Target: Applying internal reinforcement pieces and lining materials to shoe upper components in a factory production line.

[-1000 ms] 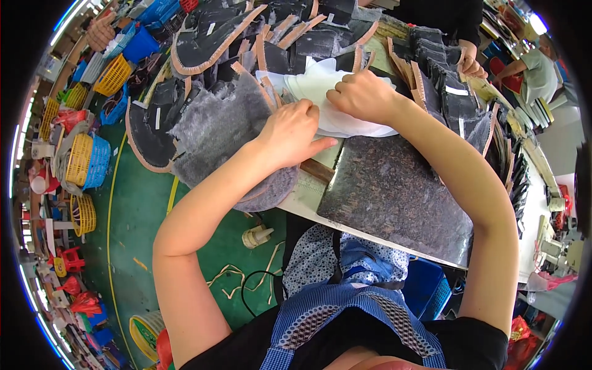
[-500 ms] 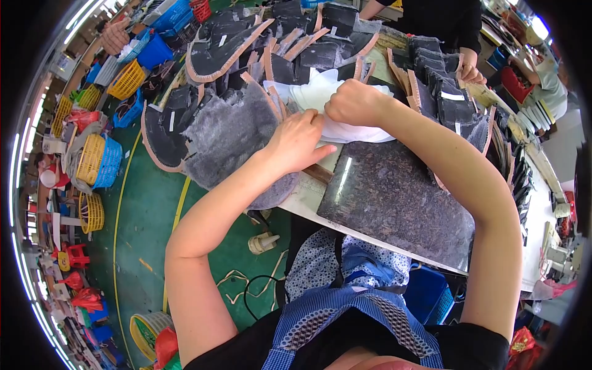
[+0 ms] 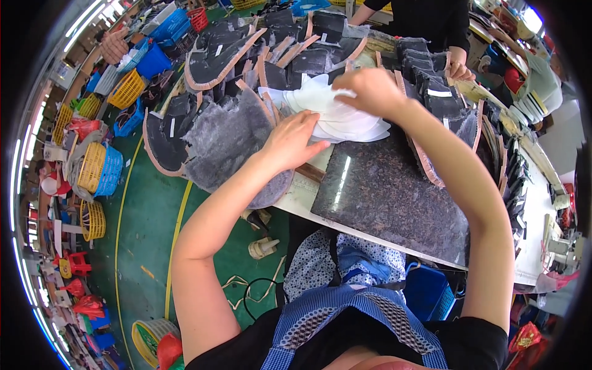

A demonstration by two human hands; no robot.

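Note:
A fanned pile of thin white curved pieces [image 3: 333,108] lies on the table in front of me. My left hand [image 3: 291,140] rests at the pile's left edge, fingers stretched out and thumb apart. Just above the pile's right part is my right hand [image 3: 373,92], bent at the wrist; motion smears its fingers, so I cannot tell whether they hold anything. Beside my left hand lies a grey fleecy piece [image 3: 225,139]. Around it are black pieces [image 3: 228,55] with grey fleece and tan edging, some bearing small white strips.
A dark speckled stone slab [image 3: 391,197] covers the near table. Further black pieces [image 3: 422,74] stand in rows at the right, by another person's hand [image 3: 459,66]. Left of the table are the green floor [image 3: 148,216] and baskets [image 3: 92,219]. A blue bin [image 3: 425,290] stands beneath the table.
My right hand has lifted off the white pieces and moved slightly right and up. My left fingers have flattened out on the pile's edge. The view has shifted slightly.

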